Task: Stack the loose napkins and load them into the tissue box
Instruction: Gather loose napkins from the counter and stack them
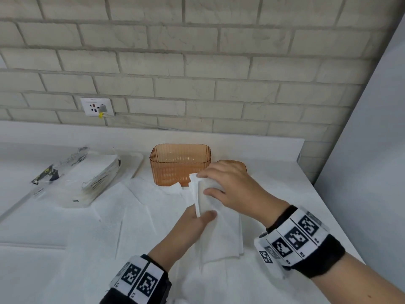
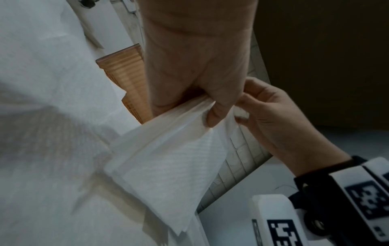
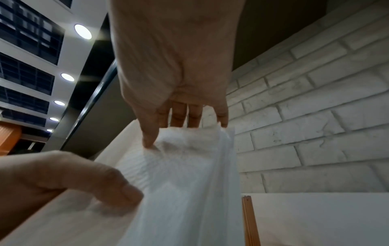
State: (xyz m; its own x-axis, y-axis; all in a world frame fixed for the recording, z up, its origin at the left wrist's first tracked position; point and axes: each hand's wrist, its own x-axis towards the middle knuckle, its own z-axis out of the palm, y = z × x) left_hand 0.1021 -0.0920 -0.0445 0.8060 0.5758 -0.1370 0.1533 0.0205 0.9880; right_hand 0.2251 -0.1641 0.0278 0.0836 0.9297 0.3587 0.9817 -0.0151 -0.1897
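Head view: both hands work a small stack of napkins [image 1: 206,198] lifted on edge over the white counter [image 1: 285,178], just in front of the orange tissue box [image 1: 179,164]. The left hand [image 1: 192,229] pinches the near end of the stack, thumb on top; the right hand [image 1: 230,185] grips the far end, fingers curled over its upper edge. Holding both ends likely keeps the sheets squared before loading. The box stands open and looks empty; its lid [image 1: 235,163] seems to lie behind the right hand, mostly hidden. More loose napkins [image 1: 153,207] lie spread flat on the counter, so stacking is judged unfinished. A plastic-wrapped napkin pack [image 1: 87,178] sits on a white tray [image 1: 135,165] well to the left. Left wrist view: thumb and fingers of the left hand [image 2: 197,69] close narrowly on the stack's folded edge [image 2: 174,153]; the right hand [image 2: 271,119] pinches just beside it, and the box wall [image 2: 128,74] shows beyond. Right wrist view: right hand [image 3: 174,69] fingers hook over the top edge of the stack [image 3: 189,174], the thumb pressing its face, while the left hand's [image 3: 52,179] thumb presses the lower part. The sheets hang soft and will likely splay if either grip loosens.
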